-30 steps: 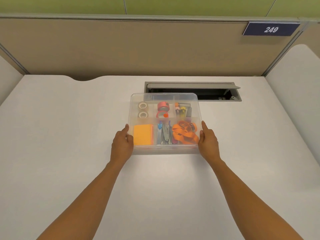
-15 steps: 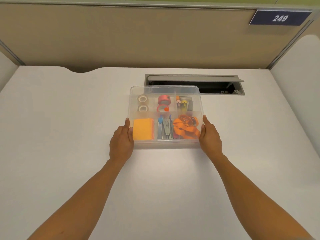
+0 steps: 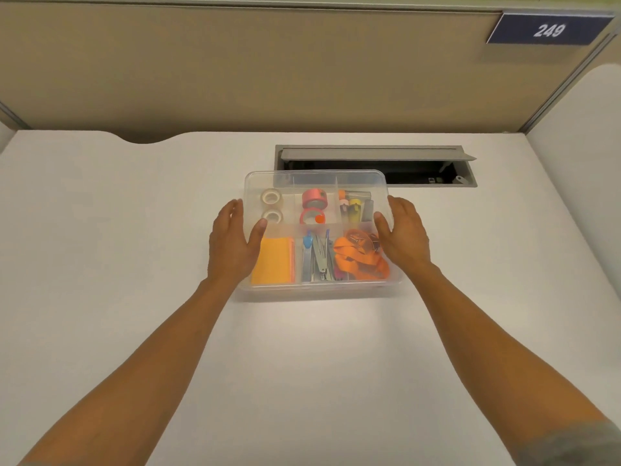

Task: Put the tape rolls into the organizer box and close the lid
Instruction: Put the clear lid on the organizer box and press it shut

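The clear organizer box [image 3: 319,288] sits on the white desk with its transparent lid lying on top. Through the lid I see two clear tape rolls [image 3: 271,197] in the back-left compartment and two pink tape rolls [image 3: 314,198] in the one beside it. My left hand [image 3: 231,245] clasps the box's left side, thumb resting on the lid. My right hand [image 3: 406,235] clasps the right side the same way, thumb on the lid.
Orange sticky notes [image 3: 274,260], staplers and pens [image 3: 319,257] and an orange lanyard [image 3: 361,260] fill the front compartments. An open cable hatch [image 3: 420,169] lies just behind the box. A beige partition [image 3: 268,68] with a "249" sign [image 3: 547,30] bounds the desk.
Both hands slid from the box's near corners forward to the middle of its sides, and the thumbs now lie on the lid. The box stayed in place.
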A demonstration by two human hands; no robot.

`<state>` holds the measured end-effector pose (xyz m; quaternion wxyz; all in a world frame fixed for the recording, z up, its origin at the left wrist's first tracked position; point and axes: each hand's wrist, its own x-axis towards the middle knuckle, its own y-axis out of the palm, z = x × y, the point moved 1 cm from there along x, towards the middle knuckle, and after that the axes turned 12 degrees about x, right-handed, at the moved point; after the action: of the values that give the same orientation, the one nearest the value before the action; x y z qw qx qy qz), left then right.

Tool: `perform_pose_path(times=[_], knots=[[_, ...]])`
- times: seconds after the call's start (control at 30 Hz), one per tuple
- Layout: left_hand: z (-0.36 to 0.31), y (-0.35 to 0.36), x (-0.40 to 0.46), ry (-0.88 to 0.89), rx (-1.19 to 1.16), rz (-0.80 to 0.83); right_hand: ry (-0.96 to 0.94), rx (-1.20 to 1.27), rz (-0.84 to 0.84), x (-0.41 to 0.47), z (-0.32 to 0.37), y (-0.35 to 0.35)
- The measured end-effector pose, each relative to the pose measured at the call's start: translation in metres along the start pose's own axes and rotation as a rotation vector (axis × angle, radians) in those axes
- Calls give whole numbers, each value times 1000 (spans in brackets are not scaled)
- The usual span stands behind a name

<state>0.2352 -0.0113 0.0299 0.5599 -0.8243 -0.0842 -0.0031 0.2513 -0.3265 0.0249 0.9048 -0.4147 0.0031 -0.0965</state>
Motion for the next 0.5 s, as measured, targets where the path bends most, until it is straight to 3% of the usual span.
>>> perform_pose_path(times=[0.17,0.5], knots=[[-8,22,28,50,114,189,3,-57,149,14,-3,18],[-6,28,29,88,287,159,-2,-149,115,12,2,17]])
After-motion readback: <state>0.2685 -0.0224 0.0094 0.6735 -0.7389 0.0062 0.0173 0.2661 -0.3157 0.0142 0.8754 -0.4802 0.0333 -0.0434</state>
